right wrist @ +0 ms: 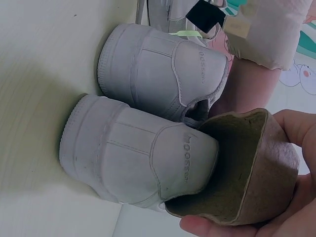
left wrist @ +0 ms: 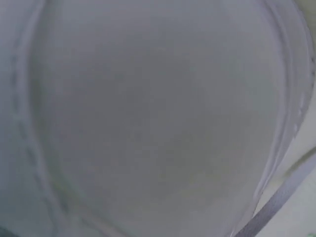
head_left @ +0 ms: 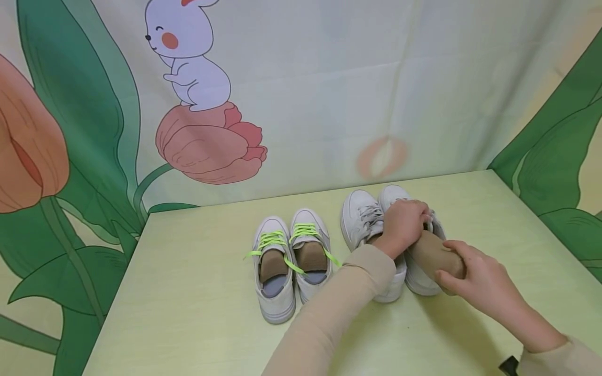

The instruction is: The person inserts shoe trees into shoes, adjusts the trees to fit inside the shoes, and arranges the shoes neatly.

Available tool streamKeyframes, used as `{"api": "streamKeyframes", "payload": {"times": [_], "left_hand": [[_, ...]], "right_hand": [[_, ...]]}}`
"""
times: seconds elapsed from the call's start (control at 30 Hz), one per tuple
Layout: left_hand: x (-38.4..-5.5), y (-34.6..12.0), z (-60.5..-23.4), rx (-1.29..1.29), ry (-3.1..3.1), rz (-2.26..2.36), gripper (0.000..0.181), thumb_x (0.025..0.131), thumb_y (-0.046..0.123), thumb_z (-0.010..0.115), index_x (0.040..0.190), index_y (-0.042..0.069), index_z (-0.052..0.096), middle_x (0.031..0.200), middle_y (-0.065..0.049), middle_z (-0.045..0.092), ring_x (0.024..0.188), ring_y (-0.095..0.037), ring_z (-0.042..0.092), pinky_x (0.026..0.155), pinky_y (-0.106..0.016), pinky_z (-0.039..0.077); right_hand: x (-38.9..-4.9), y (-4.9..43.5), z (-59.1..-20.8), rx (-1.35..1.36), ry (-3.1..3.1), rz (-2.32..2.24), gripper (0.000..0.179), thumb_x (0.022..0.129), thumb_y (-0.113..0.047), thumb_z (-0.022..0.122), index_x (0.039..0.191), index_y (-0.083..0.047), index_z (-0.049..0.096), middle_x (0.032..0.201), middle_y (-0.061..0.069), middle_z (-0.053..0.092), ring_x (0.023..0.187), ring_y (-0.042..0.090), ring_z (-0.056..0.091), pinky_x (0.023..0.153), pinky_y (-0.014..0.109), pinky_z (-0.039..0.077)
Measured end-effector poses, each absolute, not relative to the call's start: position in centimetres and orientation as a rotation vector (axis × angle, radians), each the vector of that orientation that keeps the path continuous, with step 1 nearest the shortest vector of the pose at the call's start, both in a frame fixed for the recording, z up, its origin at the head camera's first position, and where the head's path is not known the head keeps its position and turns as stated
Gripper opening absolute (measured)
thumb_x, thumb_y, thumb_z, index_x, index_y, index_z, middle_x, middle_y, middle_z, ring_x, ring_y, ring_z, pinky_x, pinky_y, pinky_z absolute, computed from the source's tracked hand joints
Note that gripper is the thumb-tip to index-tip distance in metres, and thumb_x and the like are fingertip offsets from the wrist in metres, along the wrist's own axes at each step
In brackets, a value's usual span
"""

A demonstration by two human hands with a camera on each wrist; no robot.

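My right hand (head_left: 484,282) grips a brown moulded-pulp shoe insert (head_left: 435,256), thumb on one side and fingers on the other. The insert's front end sits in the opening of the rightmost white shoe (right wrist: 133,153); its hollow back end sticks out over the heel. At that same shoe's tongue and laces, my left hand (head_left: 404,224) holds the upper with curled fingers, partly hiding the opening. Close against it on the left stands the other large white shoe (head_left: 359,214), with grey-white laces. A pale, blurred shoe surface (left wrist: 158,118) fills the left wrist view.
Left of my forearm stands a smaller pair of white shoes (head_left: 277,305) with neon-green laces, a brown insert (head_left: 273,263) in each. All stand on a pale yellow-green table (head_left: 188,292). Behind it hangs a printed cloth (head_left: 320,104) with a rabbit and tulips.
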State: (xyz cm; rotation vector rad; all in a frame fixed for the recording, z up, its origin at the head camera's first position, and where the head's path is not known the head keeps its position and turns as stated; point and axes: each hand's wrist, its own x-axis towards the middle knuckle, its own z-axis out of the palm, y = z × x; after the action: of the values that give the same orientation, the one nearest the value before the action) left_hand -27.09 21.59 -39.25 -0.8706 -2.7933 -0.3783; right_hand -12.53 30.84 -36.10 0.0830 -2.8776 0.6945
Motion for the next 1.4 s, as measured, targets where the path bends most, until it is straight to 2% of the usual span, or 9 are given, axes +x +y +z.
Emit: {"api": "streamKeyframes", "payload": {"times": [0.2, 0.4, 0.53, 0.73, 0.97, 1.13, 1.27, 1.4], "left_hand": [[-27.3, 21.2, -39.1, -0.852, -2.835, -0.661, 0.012, 0.085, 0.034, 0.054, 0.082, 0.029, 0.064, 0.078, 0.017, 0.062, 0.069, -0.002, 0.055, 0.058, -0.014, 0.039], [-27.6, 21.0, -39.2, -0.877, -2.829, -0.768, 0.012, 0.085, 0.033, 0.054, 0.080, 0.027, 0.063, 0.075, 0.015, 0.061, 0.066, -0.001, 0.052, 0.057, -0.012, 0.036], [-27.7, 20.9, -39.2, -0.891, -2.813, -0.802, 0.013, 0.085, 0.032, 0.054, 0.081, 0.025, 0.064, 0.077, 0.014, 0.062, 0.067, -0.001, 0.053, 0.058, -0.010, 0.036], [-27.7, 20.7, -39.2, -0.893, -2.824, -0.823, 0.013, 0.085, 0.032, 0.054, 0.081, 0.024, 0.063, 0.077, 0.013, 0.062, 0.066, -0.001, 0.052, 0.058, -0.010, 0.035], [-27.7, 20.6, -39.1, -0.910, -2.831, -0.756, 0.014, 0.085, 0.034, 0.054, 0.081, 0.025, 0.064, 0.079, 0.014, 0.063, 0.069, -0.002, 0.054, 0.060, -0.012, 0.037], [-27.7, 20.8, -39.1, -0.956, -2.836, -0.630, 0.013, 0.087, 0.034, 0.052, 0.087, 0.027, 0.063, 0.084, 0.015, 0.064, 0.074, -0.003, 0.057, 0.061, -0.013, 0.041], [-27.6, 20.7, -39.0, -1.044, -2.776, -0.423, 0.013, 0.088, 0.031, 0.052, 0.095, 0.030, 0.062, 0.096, 0.018, 0.062, 0.082, -0.004, 0.056, 0.066, -0.015, 0.043], [-27.4, 20.8, -38.6, -1.113, -2.703, -0.176, 0.024, 0.087, 0.024, 0.049, 0.105, 0.037, 0.060, 0.117, 0.018, 0.055, 0.098, -0.007, 0.052, 0.074, -0.020, 0.044]], "right_hand": [[-12.8, 31.1, -35.9, 0.043, -2.916, 0.772, 0.051, 0.077, -0.028, 0.063, 0.118, 0.000, 0.049, 0.109, 0.028, 0.056, 0.093, 0.042, 0.055, 0.069, 0.051, 0.043], [-13.3, 31.3, -35.8, -0.017, -2.917, 0.833, 0.050, 0.080, -0.030, 0.060, 0.119, -0.001, 0.047, 0.104, 0.027, 0.058, 0.080, 0.034, 0.058, 0.056, 0.036, 0.042], [-13.7, 31.4, -35.6, -0.048, -2.929, 0.859, 0.052, 0.082, -0.033, 0.058, 0.120, -0.001, 0.045, 0.103, 0.027, 0.057, 0.076, 0.030, 0.057, 0.055, 0.031, 0.040], [-14.3, 31.4, -35.3, -0.057, -2.966, 0.838, 0.052, 0.082, -0.033, 0.057, 0.120, 0.001, 0.044, 0.097, 0.026, 0.059, 0.072, 0.028, 0.057, 0.055, 0.033, 0.041], [-14.7, 31.0, -34.8, -0.010, -2.999, 0.733, 0.047, 0.078, -0.025, 0.058, 0.113, 0.004, 0.048, 0.099, 0.025, 0.059, 0.080, 0.034, 0.057, 0.061, 0.042, 0.044], [-14.7, 30.6, -34.8, 0.025, -3.003, 0.653, 0.046, 0.075, -0.022, 0.059, 0.110, 0.007, 0.049, 0.095, 0.026, 0.060, 0.079, 0.035, 0.058, 0.060, 0.046, 0.043], [-14.6, 30.4, -34.9, 0.033, -2.989, 0.617, 0.046, 0.075, -0.021, 0.059, 0.109, 0.007, 0.049, 0.095, 0.027, 0.059, 0.080, 0.036, 0.057, 0.061, 0.048, 0.043], [-14.4, 30.2, -35.1, 0.029, -2.985, 0.605, 0.047, 0.076, -0.022, 0.059, 0.110, 0.007, 0.048, 0.098, 0.028, 0.057, 0.084, 0.039, 0.056, 0.064, 0.051, 0.043]]}}
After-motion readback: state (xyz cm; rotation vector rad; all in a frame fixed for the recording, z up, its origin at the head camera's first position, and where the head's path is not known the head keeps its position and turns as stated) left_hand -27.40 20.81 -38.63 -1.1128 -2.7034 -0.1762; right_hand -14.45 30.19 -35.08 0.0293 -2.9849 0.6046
